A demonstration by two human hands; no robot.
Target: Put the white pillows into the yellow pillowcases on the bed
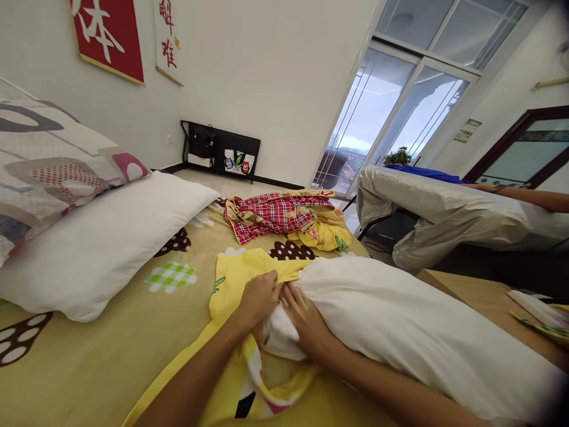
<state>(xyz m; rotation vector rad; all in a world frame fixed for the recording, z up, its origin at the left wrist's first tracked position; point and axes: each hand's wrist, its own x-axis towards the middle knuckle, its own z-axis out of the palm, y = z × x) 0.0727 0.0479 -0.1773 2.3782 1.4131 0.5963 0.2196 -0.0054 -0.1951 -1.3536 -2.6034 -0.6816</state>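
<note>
My left hand (260, 296) is closed, pinching the edge of a yellow printed pillowcase (233, 276) that lies loose on the bed. Close beside it, my right hand (306, 314) grips the near end of a long white pillow (382, 320), where the fabric is gathered into folds. The two hands almost touch at the pillowcase's edge. More of the yellow cloth, with white, black and pink print, spreads beneath my forearms. My right fingertips are partly hidden against the fabric.
Another white pillow (111, 243) lies at the left, beside patterned bedding (66, 160). Red checked cloth (275, 213) is crumpled at the bed's far edge. At the right stand a covered table (427, 196), with a person's arm (533, 196) over it, and a wooden surface (471, 296).
</note>
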